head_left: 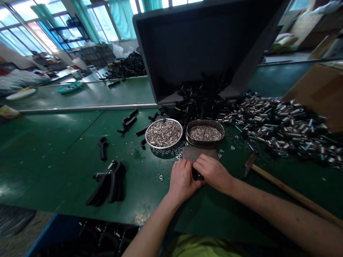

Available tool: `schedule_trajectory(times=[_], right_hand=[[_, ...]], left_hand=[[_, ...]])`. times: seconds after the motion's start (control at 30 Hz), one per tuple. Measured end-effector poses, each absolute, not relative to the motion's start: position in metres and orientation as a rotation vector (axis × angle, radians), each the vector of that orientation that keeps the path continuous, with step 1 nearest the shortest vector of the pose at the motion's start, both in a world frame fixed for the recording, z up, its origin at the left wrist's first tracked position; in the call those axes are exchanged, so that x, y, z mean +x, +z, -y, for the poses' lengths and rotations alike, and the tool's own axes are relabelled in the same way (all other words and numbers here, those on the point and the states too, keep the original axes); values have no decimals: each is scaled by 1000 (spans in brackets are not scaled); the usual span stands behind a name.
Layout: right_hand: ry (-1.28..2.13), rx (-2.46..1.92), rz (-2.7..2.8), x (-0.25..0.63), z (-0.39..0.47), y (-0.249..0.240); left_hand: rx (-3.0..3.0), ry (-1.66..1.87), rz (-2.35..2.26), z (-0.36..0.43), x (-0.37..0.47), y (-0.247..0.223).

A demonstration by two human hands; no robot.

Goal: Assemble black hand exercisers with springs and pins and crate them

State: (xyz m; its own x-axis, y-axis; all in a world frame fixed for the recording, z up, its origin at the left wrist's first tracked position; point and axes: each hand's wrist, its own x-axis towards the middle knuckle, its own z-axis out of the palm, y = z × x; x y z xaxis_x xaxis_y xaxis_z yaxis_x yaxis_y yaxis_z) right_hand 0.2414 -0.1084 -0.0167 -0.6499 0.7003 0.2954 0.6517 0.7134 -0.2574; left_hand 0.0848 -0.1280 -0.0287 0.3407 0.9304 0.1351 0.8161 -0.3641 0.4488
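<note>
My left hand (pixel 182 181) and my right hand (pixel 213 170) are closed together around a black plastic part (pixel 197 175), mostly hidden by the fingers. They rest at the near edge of a flat metal plate (pixel 199 152) on the green workbench. Just beyond stand a round metal dish (pixel 154 144) of small silver pins and an oval tin (pixel 220 140) of tiny metal pieces. Loose washers (pixel 175 152) lie around the dish. To the right of my right hand lies a hammer (pixel 281 187) with a wooden handle.
A large grey bin (pixel 198 46) lies tipped, with black parts (pixel 198 98) spilling out. Metal fittings (pixel 278 121) are heaped at right beside a cardboard box (pixel 318 92). Black spring clamps (pixel 109 184) stand at left. A blue crate (pixel 48 235) holding black parts sits below the bench edge.
</note>
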Motion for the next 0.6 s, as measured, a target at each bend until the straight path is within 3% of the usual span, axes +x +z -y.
schedule_trajectory(times=[0.13,0.33,0.6], right_hand=[[299,-1224,2397,256,94,-11],[168,-1936,2507,290,10,17],[202,-2069,2580,291,-24,8]], left_hand=[[2307,543,-1536,130,84,-27],[2348,492,-1473,131,82,-22],[2354,459,-1433,129,81,-23]])
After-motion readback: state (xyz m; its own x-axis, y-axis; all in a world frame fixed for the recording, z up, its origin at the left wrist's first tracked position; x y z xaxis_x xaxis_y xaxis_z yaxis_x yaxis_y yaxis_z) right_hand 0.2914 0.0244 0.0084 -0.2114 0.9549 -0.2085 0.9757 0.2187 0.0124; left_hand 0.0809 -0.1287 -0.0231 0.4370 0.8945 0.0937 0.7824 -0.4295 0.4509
